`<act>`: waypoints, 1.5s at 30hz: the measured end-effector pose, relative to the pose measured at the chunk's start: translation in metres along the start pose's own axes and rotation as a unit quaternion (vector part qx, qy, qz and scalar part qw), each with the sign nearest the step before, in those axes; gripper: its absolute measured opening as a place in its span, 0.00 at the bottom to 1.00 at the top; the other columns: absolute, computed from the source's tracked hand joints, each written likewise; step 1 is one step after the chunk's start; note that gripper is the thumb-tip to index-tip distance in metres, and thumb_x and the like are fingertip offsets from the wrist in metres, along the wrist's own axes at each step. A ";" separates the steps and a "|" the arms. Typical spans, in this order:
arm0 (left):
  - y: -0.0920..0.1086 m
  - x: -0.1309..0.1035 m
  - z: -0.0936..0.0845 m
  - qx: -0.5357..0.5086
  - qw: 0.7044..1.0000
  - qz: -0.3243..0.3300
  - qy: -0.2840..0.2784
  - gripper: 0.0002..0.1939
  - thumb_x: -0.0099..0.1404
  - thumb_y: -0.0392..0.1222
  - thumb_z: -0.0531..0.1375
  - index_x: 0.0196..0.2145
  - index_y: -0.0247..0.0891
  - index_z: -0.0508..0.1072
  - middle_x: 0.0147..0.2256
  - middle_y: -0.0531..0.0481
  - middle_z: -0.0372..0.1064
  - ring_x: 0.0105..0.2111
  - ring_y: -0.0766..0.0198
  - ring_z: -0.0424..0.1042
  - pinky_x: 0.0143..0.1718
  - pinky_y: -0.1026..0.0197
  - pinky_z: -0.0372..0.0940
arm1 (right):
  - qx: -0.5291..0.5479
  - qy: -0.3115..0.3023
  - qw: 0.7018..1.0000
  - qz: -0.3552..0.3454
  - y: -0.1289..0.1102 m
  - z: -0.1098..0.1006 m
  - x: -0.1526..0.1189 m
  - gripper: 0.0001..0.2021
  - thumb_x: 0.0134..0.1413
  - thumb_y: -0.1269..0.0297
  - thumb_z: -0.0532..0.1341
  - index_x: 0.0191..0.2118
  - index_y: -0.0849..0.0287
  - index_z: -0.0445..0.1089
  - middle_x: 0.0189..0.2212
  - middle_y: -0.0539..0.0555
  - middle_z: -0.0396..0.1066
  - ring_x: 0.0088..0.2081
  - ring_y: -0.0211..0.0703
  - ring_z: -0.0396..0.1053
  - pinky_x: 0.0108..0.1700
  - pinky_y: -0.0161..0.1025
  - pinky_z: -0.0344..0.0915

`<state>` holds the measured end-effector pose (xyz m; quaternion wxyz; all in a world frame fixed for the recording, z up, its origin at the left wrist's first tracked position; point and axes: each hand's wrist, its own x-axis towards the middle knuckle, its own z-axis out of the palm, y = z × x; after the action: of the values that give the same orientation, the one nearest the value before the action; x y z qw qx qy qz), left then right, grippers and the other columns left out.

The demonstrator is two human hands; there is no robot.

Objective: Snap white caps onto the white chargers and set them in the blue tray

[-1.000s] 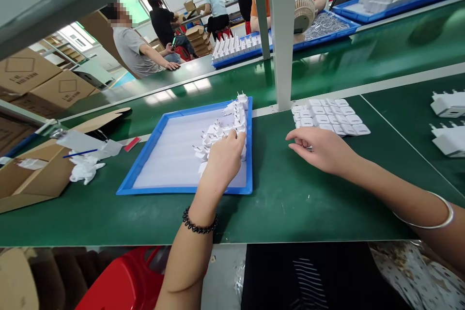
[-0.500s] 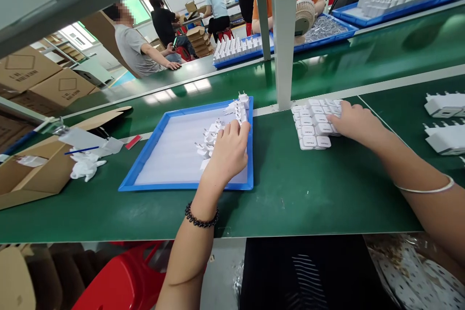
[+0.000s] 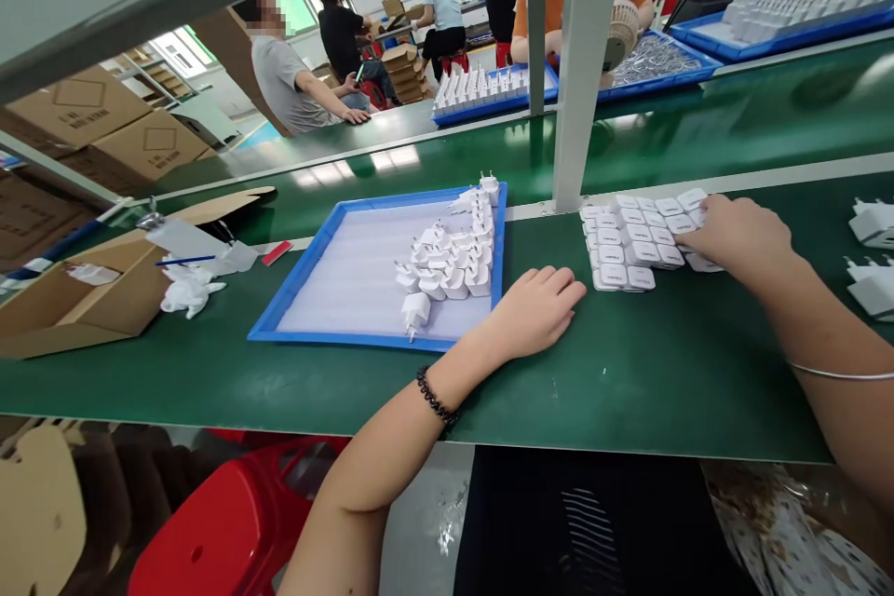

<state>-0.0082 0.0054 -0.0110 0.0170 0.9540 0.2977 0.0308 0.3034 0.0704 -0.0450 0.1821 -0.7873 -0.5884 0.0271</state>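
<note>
My left hand (image 3: 535,312) is palm down over the green tabletop, just right of the blue tray (image 3: 377,345). Its fingers are stretched out and hold nothing visible. Inside the tray, white plug chargers (image 3: 453,261) with metal pins crowd the right side, and one charger (image 3: 415,309) lies apart at the front. Right of the tray is a tight block of white square-faced chargers (image 3: 635,237) with printed faces. My right hand (image 3: 744,233) grips the right end of this block, its thumb and fingers around chargers there; the palm side is hidden.
A grey post (image 3: 576,74) rises behind the charger block. More chargers (image 3: 873,284) stand at the right edge. An open cardboard box (image 3: 84,307), a white crumpled glove-like item (image 3: 188,289) and a red piece (image 3: 277,252) lie left. Several people sit beyond the bench.
My left hand has left the chargers in the tray and moved right, towards the charger block. My right hand stays at the block's right end. The view has shifted slightly.
</note>
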 end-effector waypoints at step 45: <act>-0.013 0.014 0.006 -0.703 0.698 -0.085 0.101 0.26 0.64 0.61 0.61 0.36 0.31 0.78 0.34 0.47 0.74 0.34 0.66 0.70 0.40 0.60 0.68 | 0.602 -0.435 0.669 -0.025 -0.104 -0.029 -0.089 0.11 0.47 0.65 0.73 0.40 0.55 0.81 0.32 0.52 0.79 0.35 0.43 0.74 0.41 0.40 0.67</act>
<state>-0.0040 0.0238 -0.0172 0.6553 0.6260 0.2690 0.3261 0.1888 0.0043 -0.0001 0.3400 -0.3906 -0.4767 0.7104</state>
